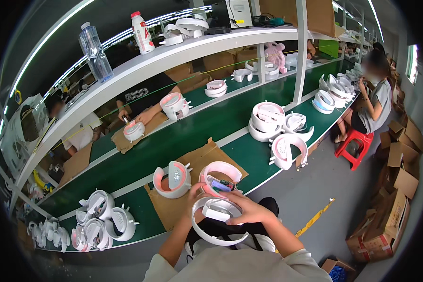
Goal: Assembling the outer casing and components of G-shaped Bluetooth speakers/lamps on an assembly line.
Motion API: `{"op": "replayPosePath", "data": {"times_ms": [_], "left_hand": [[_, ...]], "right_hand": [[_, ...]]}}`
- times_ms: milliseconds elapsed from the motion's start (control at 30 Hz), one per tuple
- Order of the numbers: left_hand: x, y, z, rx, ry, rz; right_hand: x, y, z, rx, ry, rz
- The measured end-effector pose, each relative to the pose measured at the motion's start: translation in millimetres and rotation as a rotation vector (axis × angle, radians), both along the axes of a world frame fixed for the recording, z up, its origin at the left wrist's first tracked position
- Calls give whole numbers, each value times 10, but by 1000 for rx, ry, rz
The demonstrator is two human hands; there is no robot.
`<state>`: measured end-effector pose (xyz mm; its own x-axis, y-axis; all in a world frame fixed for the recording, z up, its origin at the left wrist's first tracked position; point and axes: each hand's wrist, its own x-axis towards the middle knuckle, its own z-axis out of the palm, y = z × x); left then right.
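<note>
Just in front of my body, a white curved plastic housing shell is held up off the bench, its hollow inner side and a white block-like part showing. My right hand grips its right side, fingers over the top edge and thumb near the block. On its other side, my left hand holds the left rim, partly hidden behind it. Right beyond my fingers, a pink-lined ring housing with an exposed circuit board and wires rests on a cardboard sheet. To its left stands a white-and-pink housing with a perforated face.
Piled white housings lie at the bench's left, with more stacks at right. Across the green conveyor, a co-worker's hands work on another housing. A shelf holds bottles. Right are a seated person, a red stool and cartons.
</note>
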<state>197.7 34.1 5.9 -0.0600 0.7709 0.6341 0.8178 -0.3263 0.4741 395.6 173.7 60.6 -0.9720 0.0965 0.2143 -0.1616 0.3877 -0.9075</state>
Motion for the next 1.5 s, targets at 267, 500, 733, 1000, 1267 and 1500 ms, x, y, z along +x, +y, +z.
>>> {"op": "replayPosePath", "data": {"times_ms": [267,500,733,1000,1267,1500], "left_hand": [[-8,-103,425,-181,-294,-131],[-29,-364,-111,-31,-1359,133],[-20,-146,130,199,-1519,141],[-72,25,396,162,-1644,12],[49,64,436,202,-1812,-109],[46,394,761,-3,-694,709]], "right_hand": [[-218,95,6,-27,-62,7],[-179,-204,-392,-835,89,-525],[-637,-271,-558,-1124,366,-579],[-776,37,-615,-1132,280,-404],[-1018,129,-652,-1194,494,-267],[-1118,45,-500,-771,739,-495]]}}
